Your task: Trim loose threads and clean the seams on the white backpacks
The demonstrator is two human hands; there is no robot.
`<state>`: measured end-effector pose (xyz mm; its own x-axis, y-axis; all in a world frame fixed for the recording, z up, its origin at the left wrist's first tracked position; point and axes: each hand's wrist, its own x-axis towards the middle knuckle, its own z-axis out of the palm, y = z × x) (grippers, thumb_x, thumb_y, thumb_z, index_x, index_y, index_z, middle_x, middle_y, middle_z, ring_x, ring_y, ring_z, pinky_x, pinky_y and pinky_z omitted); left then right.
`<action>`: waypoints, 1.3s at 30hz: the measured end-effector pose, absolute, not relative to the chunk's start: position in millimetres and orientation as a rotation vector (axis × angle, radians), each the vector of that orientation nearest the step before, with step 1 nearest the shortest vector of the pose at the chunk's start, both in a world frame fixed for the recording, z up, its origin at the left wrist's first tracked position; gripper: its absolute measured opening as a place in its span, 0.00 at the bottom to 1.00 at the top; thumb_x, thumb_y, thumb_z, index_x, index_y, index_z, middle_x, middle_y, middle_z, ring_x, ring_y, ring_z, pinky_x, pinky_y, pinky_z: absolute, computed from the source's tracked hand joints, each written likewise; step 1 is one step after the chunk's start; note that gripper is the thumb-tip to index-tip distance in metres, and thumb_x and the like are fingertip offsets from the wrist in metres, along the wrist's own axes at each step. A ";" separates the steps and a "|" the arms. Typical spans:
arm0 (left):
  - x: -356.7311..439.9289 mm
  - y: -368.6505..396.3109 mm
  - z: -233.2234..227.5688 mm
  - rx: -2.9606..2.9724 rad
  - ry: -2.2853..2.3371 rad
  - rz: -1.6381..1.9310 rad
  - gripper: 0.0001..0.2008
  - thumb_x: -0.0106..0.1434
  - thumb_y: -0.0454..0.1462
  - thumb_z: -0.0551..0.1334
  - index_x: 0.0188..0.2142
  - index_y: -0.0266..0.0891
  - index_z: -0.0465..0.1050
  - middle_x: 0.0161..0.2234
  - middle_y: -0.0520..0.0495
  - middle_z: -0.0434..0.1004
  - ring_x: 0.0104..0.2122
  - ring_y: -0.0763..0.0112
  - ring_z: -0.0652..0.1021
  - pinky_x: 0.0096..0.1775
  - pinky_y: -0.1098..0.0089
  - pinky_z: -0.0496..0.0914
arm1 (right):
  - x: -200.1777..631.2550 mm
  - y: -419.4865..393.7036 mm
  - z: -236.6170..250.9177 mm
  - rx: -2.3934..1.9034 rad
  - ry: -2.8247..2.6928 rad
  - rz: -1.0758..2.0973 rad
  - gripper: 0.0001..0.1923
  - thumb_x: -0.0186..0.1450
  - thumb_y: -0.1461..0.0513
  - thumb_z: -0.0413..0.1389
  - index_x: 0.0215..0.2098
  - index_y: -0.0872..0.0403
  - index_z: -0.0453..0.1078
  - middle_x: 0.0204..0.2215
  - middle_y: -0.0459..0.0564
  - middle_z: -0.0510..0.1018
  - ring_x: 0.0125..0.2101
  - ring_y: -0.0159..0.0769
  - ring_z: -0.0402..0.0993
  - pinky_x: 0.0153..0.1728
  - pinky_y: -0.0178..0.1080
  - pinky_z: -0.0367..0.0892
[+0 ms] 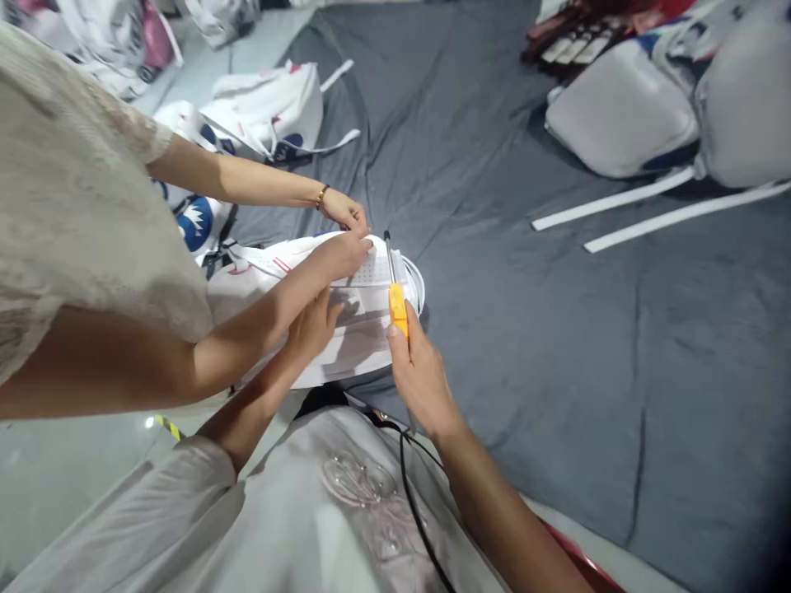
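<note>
Beyond the shirt (272, 527), the white bag (364, 339) is best steadied by the open left hand (312, 329), the yellow tool (398, 308) gripped by the right hand (422, 369).

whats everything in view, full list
tool: 1, yellow handle, centre
bag: 1, white with red stripes, centre
other bags: several, white with blue, upper left
grey bags: 2, pale grey, upper right
straps: 2, white, near grey bags
pile: uncountable, dark red, top right
cloth: 1, dark grey, centre and right
tape: 1, striped yellow, lower left
cord: 1, black, bottom centre
co-worker's hands: 2, bare, at bag's upper edge
bracelet: 1, brownish, on wrist
red object: 1, red, bottom right
co-worker's top: 1, white lace, left
own clothing: 1, whitish, bottom
left hand: 1, bare, at the bag
right hand: 1, bare, holding tool
</note>
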<state>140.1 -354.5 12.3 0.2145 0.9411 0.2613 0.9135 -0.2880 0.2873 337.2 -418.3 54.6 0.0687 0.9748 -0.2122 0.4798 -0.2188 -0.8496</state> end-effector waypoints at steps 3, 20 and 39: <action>137.3 -426.6 17.5 2.478 1.810 0.607 0.21 0.72 0.42 0.55 0.62 0.37 0.67 0.66 0.33 0.64 0.66 0.48 0.64 0.65 0.42 0.57 | 341.9 -422.4 55.3 -1.720 -1.519 1.105 0.38 0.72 0.46 0.39 0.74 0.55 0.49 0.62 0.62 0.70 0.57 0.56 0.71 0.54 0.54 0.68; 150.5 -526.4 9.1 2.167 1.511 0.756 0.14 0.72 0.39 0.56 0.53 0.38 0.76 0.58 0.38 0.75 0.57 0.61 0.76 0.58 0.56 0.73 | 340.2 -437.2 48.8 -1.657 -1.479 1.150 0.37 0.72 0.42 0.36 0.69 0.54 0.58 0.45 0.58 0.81 0.40 0.49 0.79 0.42 0.47 0.70; 160.3 -532.6 1.8 1.967 1.268 0.451 0.17 0.73 0.41 0.53 0.51 0.41 0.77 0.49 0.43 0.82 0.50 0.63 0.80 0.53 0.63 0.74 | 346.2 -446.0 25.9 -1.715 -1.395 1.176 0.38 0.71 0.42 0.36 0.68 0.55 0.58 0.43 0.59 0.81 0.40 0.49 0.79 0.42 0.47 0.70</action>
